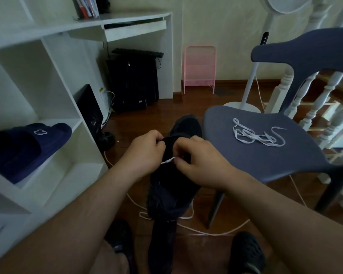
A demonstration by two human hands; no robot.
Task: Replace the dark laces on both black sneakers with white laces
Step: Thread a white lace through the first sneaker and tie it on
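Note:
A black sneaker [172, 186] hangs in front of me, held up between both hands. My left hand [145, 151] grips its upper edge with curled fingers. My right hand [198, 161] pinches a white lace [167, 161] that crosses the shoe between the two hands. More of that lace trails down to the floor [186, 217] under the shoe. A second black sneaker [186, 125] lies on the wooden floor just beyond my hands. A loose white lace [255, 133] lies tangled on the blue chair seat [236, 155].
The blue chair stands close on the right with white banisters [315, 103] behind it. A white shelf unit [48, 115] on the left holds a navy slipper [28, 143]. Under the desk sits a black computer tower [133, 82]. My feet in dark shoes [246, 254] are at the bottom.

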